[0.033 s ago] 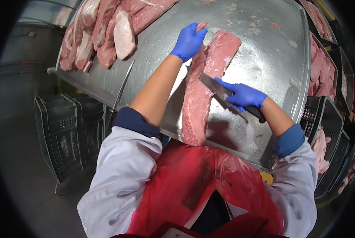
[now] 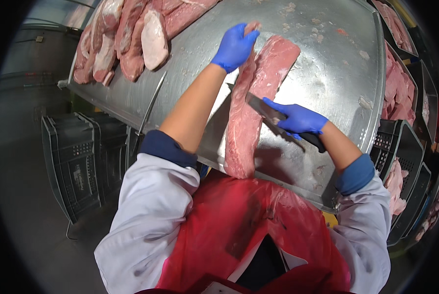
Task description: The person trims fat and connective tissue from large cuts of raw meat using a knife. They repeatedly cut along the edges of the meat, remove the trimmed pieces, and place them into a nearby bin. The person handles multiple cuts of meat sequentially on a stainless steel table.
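A long pink meat loin [image 2: 244, 132] lies lengthwise on the metal table, its near end at the table's front edge. My blue-gloved left hand [image 2: 235, 46] is closed on the far end of a strip of meat [image 2: 247, 73] along the loin's left side, holding that end up. In my blue-gloved right hand [image 2: 298, 119] is a knife [image 2: 264, 108] with a black handle. The forefinger stretches along the back of the blade, which crosses the loin and passes between strip and loin. Where the strip joins the loin, the blade's middle is hidden.
Several pieces of meat [image 2: 131, 41] are heaped at the table's [image 2: 337, 63] far left. A sharpening steel [image 2: 152, 103] leans over the left front edge. Dark crates [image 2: 75, 161] stand at the left; on the right, more crates [image 2: 408, 142] hold meat [image 2: 396, 88].
My left hand has shifted slightly up and to the right with the strip's end. The knife and my right hand have moved a little to the left.
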Available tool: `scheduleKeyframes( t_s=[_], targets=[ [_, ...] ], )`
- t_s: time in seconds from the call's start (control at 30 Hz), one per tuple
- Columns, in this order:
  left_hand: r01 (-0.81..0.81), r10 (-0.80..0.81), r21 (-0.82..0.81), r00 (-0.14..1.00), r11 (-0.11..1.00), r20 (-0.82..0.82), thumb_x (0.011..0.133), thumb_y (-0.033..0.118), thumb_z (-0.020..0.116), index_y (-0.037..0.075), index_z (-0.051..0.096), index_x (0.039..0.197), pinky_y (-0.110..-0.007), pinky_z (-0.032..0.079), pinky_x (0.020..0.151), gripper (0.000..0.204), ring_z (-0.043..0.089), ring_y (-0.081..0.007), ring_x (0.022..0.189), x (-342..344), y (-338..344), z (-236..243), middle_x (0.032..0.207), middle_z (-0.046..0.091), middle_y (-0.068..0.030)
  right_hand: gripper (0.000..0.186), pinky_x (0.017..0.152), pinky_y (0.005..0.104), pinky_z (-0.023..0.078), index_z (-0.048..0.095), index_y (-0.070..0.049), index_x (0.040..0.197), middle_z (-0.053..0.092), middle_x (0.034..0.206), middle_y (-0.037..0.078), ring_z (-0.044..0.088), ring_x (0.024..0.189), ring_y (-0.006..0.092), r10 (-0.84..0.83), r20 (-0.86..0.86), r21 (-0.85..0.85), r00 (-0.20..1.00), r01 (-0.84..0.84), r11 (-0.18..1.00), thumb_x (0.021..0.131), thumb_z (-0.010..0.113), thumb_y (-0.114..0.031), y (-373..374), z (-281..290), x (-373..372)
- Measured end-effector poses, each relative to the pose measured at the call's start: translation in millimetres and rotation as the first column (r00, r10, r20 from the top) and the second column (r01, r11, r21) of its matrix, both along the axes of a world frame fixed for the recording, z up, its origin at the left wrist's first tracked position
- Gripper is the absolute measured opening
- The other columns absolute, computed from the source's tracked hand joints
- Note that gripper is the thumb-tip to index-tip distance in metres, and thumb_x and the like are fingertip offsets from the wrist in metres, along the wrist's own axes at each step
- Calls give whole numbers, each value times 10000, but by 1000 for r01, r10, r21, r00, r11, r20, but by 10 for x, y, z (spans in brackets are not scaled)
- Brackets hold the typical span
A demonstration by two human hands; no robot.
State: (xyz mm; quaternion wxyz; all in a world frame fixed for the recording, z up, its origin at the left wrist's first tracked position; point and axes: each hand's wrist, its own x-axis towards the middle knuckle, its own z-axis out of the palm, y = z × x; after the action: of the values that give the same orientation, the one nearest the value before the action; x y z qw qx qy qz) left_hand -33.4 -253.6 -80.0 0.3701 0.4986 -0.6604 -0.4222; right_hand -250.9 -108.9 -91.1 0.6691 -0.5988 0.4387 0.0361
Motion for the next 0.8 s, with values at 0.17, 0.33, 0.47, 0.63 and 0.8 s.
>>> scheduleKeyframes(
  t_s=[0.17,0.33,0.47,0.63,0.8],
  targets=[
    [53,-73,-177,992,983,-107,983,302,635,15,629,1138,-287,494,693,326,588,-119,804,159,-8,435,960,658,-75,770,535,291,515,155,-310,1614,626,749,75,565,523,130,110,2,72,994,-110,991,958,496,-96,231,-193,471],
    [62,-67,-160,997,985,-25,987,196,620,-69,609,1198,-309,494,795,339,579,-155,885,862,201,936,1006,652,-76,763,614,318,537,177,-348,1605,646,763,79,586,562,150,194,-50,37,980,-192,981,946,493,-133,688,138,297],
    [-79,-5,-295,962,952,-273,982,195,622,-85,601,1231,-278,481,806,376,575,-149,911,939,346,1054,1099,632,-93,695,602,310,530,181,-355,1603,612,711,48,559,551,136,190,12,-111,982,-187,976,1000,499,-219,566,-186,739],
    [-112,117,-183,993,977,11,978,235,630,-64,532,1383,-269,473,844,513,577,-128,961,1595,513,1300,1125,646,-88,713,588,292,520,228,-379,1588,608,707,42,545,544,121,255,73,13,964,-257,966,972,518,-165,808,-257,263],
    [-91,31,-349,985,933,-172,980,201,618,-34,611,1273,-254,462,848,376,567,-102,947,1448,758,1532,1069,647,-24,785,541,254,510,252,-396,1577,624,741,28,535,542,98,198,117,-11,973,-198,980,914,526,-77,743,-345,799]
  ],
)
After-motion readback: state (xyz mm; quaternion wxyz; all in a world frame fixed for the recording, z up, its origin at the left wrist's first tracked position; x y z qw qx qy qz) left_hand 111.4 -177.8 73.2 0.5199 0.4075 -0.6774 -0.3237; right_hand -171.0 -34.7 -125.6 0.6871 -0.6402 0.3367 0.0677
